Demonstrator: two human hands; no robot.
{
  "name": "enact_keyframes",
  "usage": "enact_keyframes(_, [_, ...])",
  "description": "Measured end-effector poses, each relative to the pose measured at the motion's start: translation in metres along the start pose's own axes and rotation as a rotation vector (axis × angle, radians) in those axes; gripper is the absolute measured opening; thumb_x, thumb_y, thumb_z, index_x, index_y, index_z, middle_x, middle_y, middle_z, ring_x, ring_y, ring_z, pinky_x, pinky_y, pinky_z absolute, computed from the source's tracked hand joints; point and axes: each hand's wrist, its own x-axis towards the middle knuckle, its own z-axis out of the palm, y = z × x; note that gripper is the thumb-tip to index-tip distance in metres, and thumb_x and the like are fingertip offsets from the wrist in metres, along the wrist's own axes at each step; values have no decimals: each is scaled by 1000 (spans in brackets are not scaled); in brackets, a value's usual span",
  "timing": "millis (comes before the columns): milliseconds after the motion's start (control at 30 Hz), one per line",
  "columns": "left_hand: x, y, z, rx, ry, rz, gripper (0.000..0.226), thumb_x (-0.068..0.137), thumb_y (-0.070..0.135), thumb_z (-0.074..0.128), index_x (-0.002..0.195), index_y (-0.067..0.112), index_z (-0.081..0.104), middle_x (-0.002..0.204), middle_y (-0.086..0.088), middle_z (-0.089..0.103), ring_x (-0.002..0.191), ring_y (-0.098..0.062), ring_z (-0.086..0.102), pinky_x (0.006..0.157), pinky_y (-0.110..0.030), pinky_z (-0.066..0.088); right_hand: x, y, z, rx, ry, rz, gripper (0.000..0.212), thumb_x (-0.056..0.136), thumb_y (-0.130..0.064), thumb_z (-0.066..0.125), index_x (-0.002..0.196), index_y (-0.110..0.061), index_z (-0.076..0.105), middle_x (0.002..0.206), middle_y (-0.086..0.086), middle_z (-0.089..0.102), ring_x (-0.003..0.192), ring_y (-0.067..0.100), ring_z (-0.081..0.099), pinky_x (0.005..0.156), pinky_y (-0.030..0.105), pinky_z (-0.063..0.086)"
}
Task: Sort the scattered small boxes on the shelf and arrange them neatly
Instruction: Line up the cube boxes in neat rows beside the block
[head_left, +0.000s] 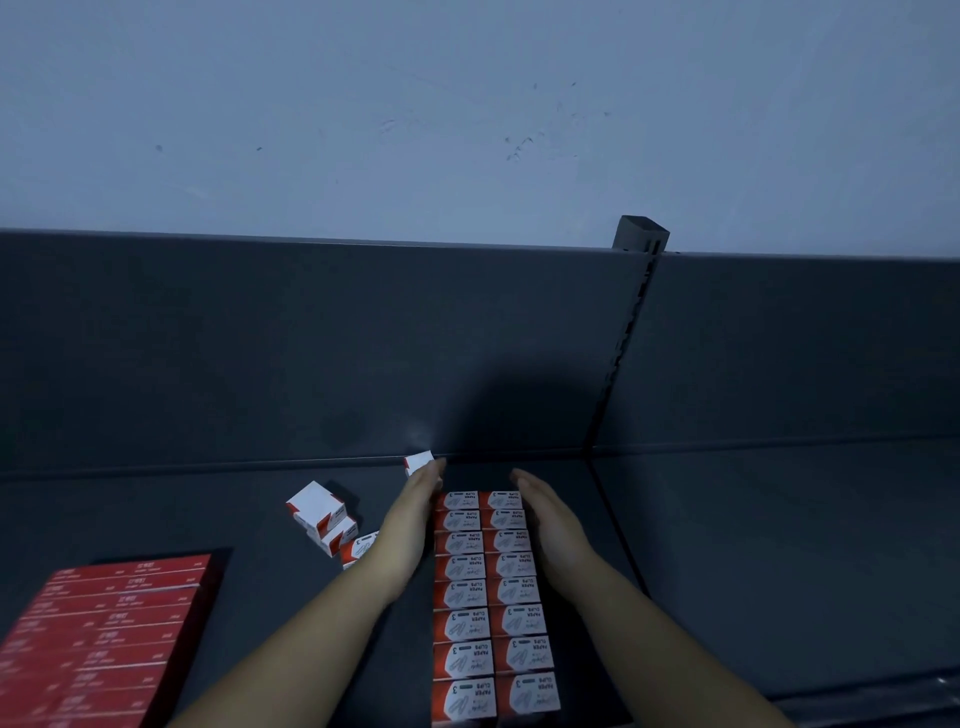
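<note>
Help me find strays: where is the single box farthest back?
Head view, centre: the box sits by the shelf's back panel, at the fingertips of the left hand, just left of the paper-clip rows.

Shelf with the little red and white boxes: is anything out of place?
Yes. A heap of small red-and-white cardboard boxes lies tumbled and tilted left of the left hand, and a lone box sits askew by the dark back panel. The two-column block of paper clip boxes between that hand and the right hand looks straight.

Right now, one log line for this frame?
hands: left hand, right hand flank two-column red-and-white paper-clip box block | loose red-and-white cardboard boxes: left, unsorted
</note>
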Motion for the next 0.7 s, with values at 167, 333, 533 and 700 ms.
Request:
enact_keyframes(167, [6,21,-15,-16,24,102,29,99,45,42,121,31,56,128,14,56,118,2,49,103,-24,34,7,-7,0,-15,-16,9,35,97,-37,58,131,-28,57,127,-6,60,113,12,58,87,28,49])
enact_keyframes(333, [19,46,-32,284,112,141,22,100,33,50,115,21,60,117,7,61,117,-12,54,94,-23,40,12,-24,5,-214,-9,-47,38,100,-32,55,136,-23,54,135,-2,55,113,10,54,89,22,45])
enact_keyframes(533, [24,53,-69,1175,48,212,43,96,34,56,134,14,51,134,-3,51,124,-19,47,101,-27,37,20,-41,25,-688,-87,-169,49,101,-33,52,147,-22,41,151,-2,43,133,14,43,101,22,35])
enact_keyframes(700, [21,51,-89,1427,12,257,50,95,36,54,139,14,46,136,-5,50,127,-19,45,107,-27,34,20,-51,49,-1067,-180,-224,61,101,-39,50,154,-18,28,160,4,29,144,20,32,114,31,30])
